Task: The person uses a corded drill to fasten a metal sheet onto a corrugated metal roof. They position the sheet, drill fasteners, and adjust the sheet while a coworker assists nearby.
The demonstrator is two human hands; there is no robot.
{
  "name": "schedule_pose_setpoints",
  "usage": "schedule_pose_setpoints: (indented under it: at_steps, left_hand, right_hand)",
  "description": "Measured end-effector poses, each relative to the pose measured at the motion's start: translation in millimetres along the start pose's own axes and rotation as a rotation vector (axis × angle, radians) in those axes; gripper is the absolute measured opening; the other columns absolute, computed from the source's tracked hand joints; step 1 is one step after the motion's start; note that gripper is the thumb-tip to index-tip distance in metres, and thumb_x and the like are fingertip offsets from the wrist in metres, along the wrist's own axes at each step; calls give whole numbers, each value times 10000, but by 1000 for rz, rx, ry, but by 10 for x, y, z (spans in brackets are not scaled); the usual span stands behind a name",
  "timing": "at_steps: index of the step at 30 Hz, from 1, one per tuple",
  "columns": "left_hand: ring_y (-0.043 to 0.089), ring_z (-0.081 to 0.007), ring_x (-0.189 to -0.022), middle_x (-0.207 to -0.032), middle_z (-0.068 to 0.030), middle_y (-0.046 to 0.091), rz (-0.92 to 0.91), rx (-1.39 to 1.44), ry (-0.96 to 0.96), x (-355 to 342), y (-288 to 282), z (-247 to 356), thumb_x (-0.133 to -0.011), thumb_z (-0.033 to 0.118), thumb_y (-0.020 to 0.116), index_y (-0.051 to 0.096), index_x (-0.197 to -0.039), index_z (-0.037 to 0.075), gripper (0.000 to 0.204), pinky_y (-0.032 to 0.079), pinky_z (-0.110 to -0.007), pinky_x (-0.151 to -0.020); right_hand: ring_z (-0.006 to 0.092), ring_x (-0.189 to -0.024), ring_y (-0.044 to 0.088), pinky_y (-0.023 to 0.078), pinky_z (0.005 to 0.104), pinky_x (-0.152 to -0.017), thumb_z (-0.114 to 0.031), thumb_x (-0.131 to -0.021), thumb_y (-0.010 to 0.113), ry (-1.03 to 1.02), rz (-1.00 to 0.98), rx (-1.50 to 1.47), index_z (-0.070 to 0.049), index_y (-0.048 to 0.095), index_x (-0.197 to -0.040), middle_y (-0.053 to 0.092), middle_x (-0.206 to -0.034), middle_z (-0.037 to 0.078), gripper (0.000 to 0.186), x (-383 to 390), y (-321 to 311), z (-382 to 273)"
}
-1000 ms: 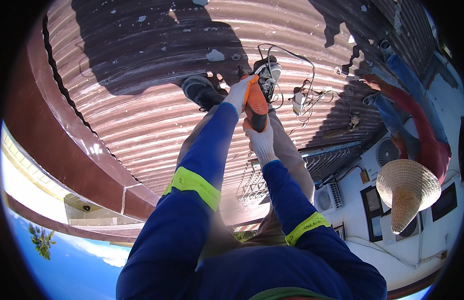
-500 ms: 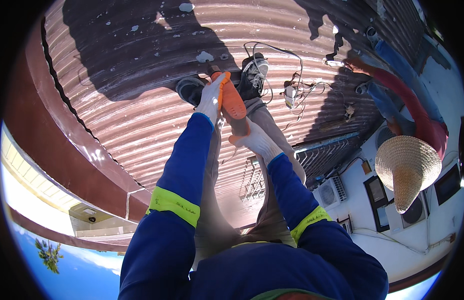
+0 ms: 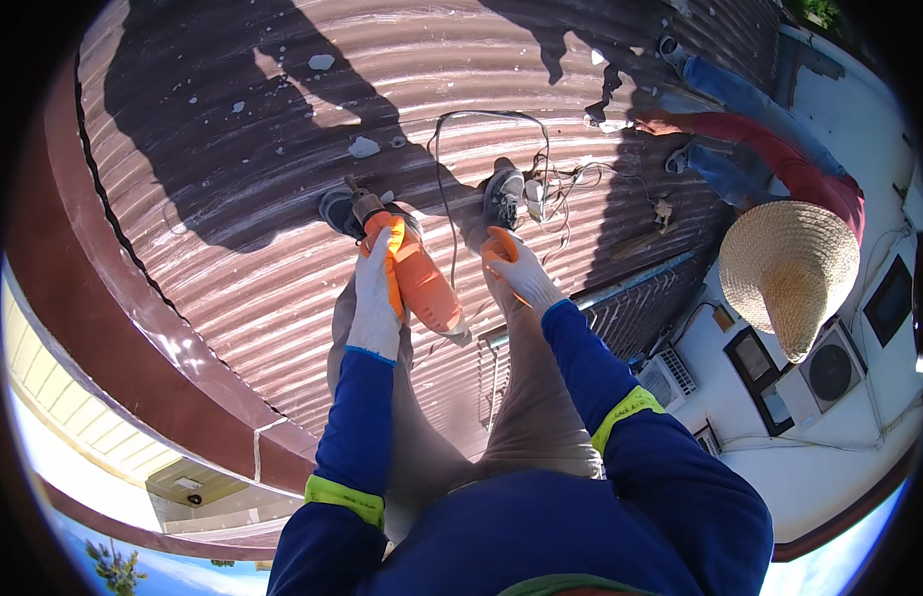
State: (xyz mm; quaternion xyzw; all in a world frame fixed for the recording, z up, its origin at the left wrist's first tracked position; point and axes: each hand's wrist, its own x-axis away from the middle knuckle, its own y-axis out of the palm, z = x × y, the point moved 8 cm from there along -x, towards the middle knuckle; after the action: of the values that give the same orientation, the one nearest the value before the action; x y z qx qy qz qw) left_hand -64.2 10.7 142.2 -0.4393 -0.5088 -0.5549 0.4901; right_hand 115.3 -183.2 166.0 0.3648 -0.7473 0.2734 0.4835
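First, at the far left, red-brown metal edging [image 3: 134,328] curves past the ribbed roof [image 3: 253,318]; I would keep my footing well inside it. Next comes my left shoe [image 3: 334,211], and over it in this view lies the narrow nose [image 3: 360,199] of the orange power tool [image 3: 427,283]. I can't tell what gap separates nose and shoe, so I judge it wise to angle that end away from the toes. My left hand [image 3: 379,288], in a white and orange glove, is wrapped around the tool's front part, leaving the rear without a hand under it; a firm wrist should help. A dark cable [image 3: 438,164] loops over the roof, and its slack is best kept clear of my right shoe [image 3: 503,199]. My right hand [image 3: 516,268] is apart from the tool, fingers loosely bent, nothing visible in it; a second hold at the rear would probably steady the weight. Just beyond that shoe sits a small white box [image 3: 534,202], near tangled wires [image 3: 578,177]. Farthest right, a co-worker [image 3: 804,164] in a straw hat [image 3: 779,263] bends over the roof, so I'd keep the nose turned away from there.
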Motion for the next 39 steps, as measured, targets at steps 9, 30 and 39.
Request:
schedule_pose_setpoints:
  at_steps: [9,30,39]
  left_hand:
    - [739,-261,-936,-1149,-127,689,0,-85,154,179,197,-287,-979,340,756,512,-1439,85,580,660,-400,-735]
    - [681,-273,-1101,-1296,-223,615,7,-52,99,735,-86,68,-987,212,739,415,-1499,38,629,621,-369,-866]
    - [694,-192,-1094,-1258,-134,663,17,6,118,843,44,299,-833,185,841,432,-1470,-16,783,579,-314,-912]
  right_hand:
    - [183,-986,700,571,329,-838,-218,-920,733,159,-50,158,-41,564,-1465,699,-1230,118,598,-114,-171,816]
    - [329,-1062,715,593,524,-812,-496,-861,782,-706,57,1491,-125,622,-1199,678,-1135,119,527,-3225,1378,-784]
    - [347,-1093,709,565,445,-950,-303,-943,715,-608,0,1003,-113,692,-1277,742,-1189,126,385,-3609,882,-904]
